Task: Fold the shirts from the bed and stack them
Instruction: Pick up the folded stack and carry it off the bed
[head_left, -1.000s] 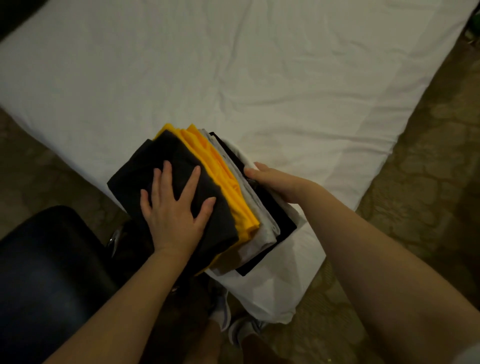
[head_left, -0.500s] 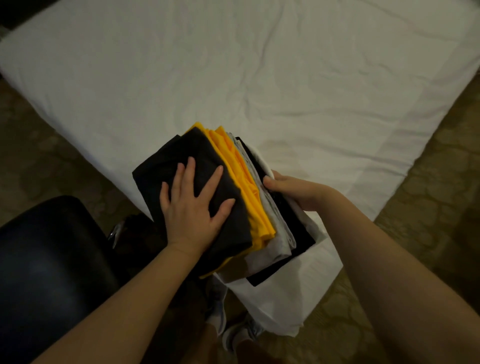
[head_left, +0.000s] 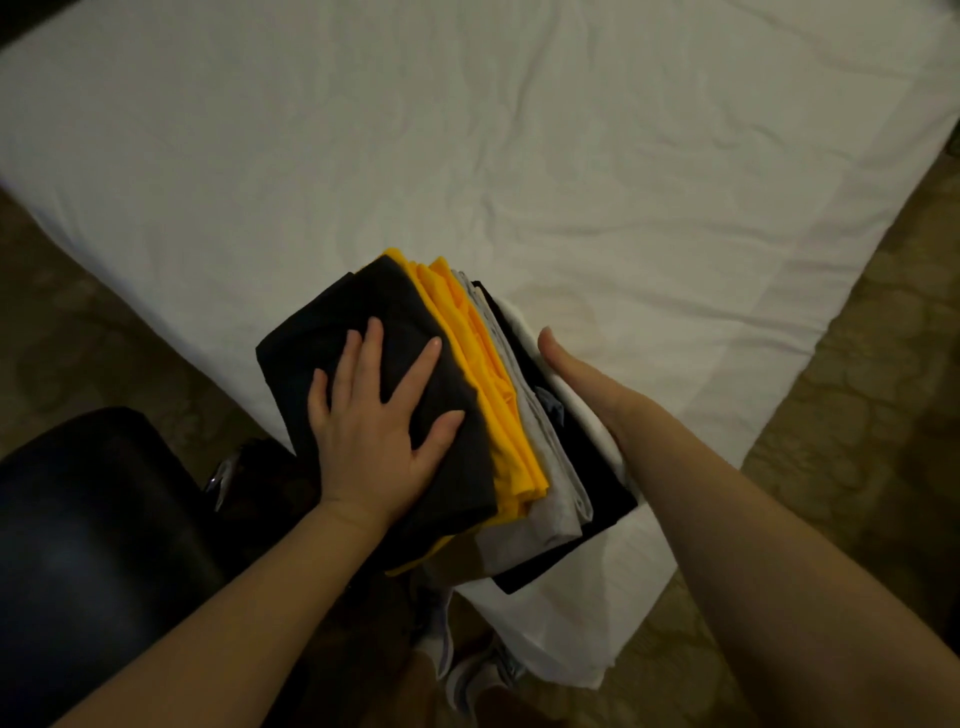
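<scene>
A stack of folded shirts sits tilted over the near corner of the white bed (head_left: 519, 156). From the top it holds a dark grey shirt (head_left: 374, 306), a yellow shirt (head_left: 483, 374), a light grey shirt (head_left: 550, 467), a black shirt (head_left: 605, 483) and a white shirt (head_left: 524, 322). My left hand (head_left: 374, 421) lies flat on the dark grey shirt with its fingers spread. My right hand (head_left: 582, 379) rests against the white shirt's side, thumb straight along it. Its fingers are hidden under the stack.
A black padded chair (head_left: 78, 545) stands close at the lower left, next to the bed's corner. Patterned carpet (head_left: 857, 441) runs along both sides of the bed. My shoes (head_left: 467, 675) show below the stack. The sheet behind the stack is bare and wrinkled.
My right thumb has come off the stack's edge and now lies straight along the white shirt. The left hand stays flat on top of the stack.
</scene>
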